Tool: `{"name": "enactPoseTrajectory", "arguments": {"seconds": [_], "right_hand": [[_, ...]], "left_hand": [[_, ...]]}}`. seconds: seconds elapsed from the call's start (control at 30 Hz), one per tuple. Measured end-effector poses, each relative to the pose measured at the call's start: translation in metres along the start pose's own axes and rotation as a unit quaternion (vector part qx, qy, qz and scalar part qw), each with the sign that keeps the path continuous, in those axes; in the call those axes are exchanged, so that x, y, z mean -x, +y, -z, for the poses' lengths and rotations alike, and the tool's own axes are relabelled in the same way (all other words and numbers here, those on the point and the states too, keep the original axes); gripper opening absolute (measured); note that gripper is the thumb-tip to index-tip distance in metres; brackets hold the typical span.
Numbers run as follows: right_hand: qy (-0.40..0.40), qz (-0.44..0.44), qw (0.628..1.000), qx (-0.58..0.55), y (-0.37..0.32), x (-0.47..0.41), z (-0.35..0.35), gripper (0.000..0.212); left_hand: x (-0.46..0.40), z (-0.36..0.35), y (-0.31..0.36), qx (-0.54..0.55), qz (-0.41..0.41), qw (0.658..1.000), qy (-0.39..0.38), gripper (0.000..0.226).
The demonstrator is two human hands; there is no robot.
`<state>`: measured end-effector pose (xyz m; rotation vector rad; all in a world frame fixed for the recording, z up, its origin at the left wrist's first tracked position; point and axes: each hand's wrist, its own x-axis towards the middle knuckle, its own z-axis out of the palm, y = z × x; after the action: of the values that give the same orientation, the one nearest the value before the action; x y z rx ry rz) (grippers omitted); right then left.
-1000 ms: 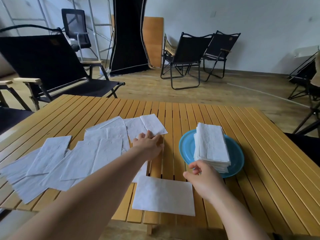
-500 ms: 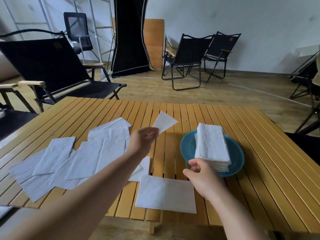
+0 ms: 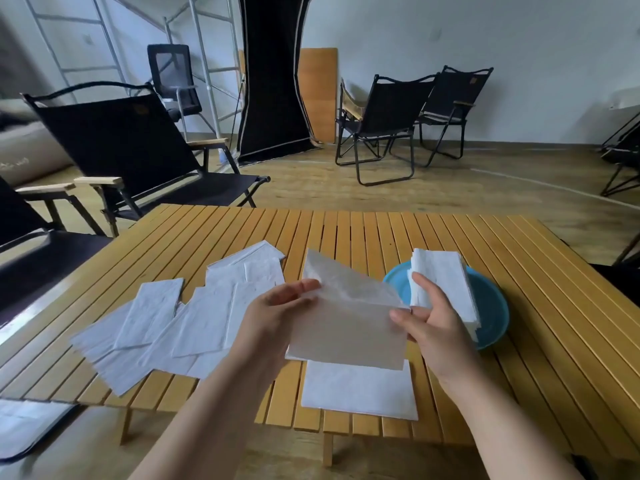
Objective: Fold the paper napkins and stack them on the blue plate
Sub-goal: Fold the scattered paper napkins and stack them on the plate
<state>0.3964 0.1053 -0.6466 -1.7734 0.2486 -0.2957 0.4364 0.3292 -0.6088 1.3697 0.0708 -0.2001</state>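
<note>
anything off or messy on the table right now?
Nothing damaged. The unfolded napkins lie fanned and overlapping on the left of the table, not squared. The folded stack sits off-centre on the blue plate, toward its left rim. Both hands hold one napkin above the table.

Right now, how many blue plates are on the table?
1. The blue plate sits on the table's right side, under a stack of folded napkins.
</note>
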Motion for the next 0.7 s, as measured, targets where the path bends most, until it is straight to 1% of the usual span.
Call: {"name": "enactPoseTrajectory", "arguments": {"seconds": [0.07,0.1,0.2,0.27,0.37,0.43,0.53,0.63,0.7], "right_hand": [[-0.006,0.020,1.000,0.011,-0.003,0.003,0.001,0.064],[-0.013,0.024,0.999,0.021,-0.005,0.004,0.002,0.060],[-0.047,0.026,0.997,0.057,-0.005,0.008,0.006,0.035],[-0.060,0.023,0.995,0.080,-0.005,0.010,0.007,0.027],[-0.053,0.019,0.991,0.122,-0.004,0.010,0.006,0.019],[-0.043,0.018,0.990,0.137,-0.004,0.009,0.006,0.012],[-0.026,0.026,0.987,0.158,-0.005,0.007,0.005,0.003],[-0.001,0.038,0.985,0.171,-0.005,0.007,0.002,0.003],[0.018,0.055,0.982,0.178,-0.006,0.007,0.000,0.005]], "left_hand": [[0.005,0.008,-0.002,-0.026,-0.001,1.000,0.006,0.025],[0.006,0.011,-0.003,-0.045,-0.005,0.999,0.005,0.027],[0.007,0.017,-0.011,-0.149,-0.030,0.988,0.003,0.027],[0.004,0.020,-0.015,-0.230,-0.061,0.971,-0.006,0.025],[-0.006,0.022,-0.021,-0.333,-0.109,0.936,-0.026,0.022],[-0.012,0.022,-0.022,-0.357,-0.120,0.926,-0.034,0.022],[-0.016,0.021,-0.021,-0.372,-0.127,0.919,-0.039,0.023],[-0.016,0.019,-0.022,-0.388,-0.141,0.910,-0.030,0.021],[-0.016,0.019,-0.023,-0.393,-0.144,0.908,-0.021,0.016]]}}
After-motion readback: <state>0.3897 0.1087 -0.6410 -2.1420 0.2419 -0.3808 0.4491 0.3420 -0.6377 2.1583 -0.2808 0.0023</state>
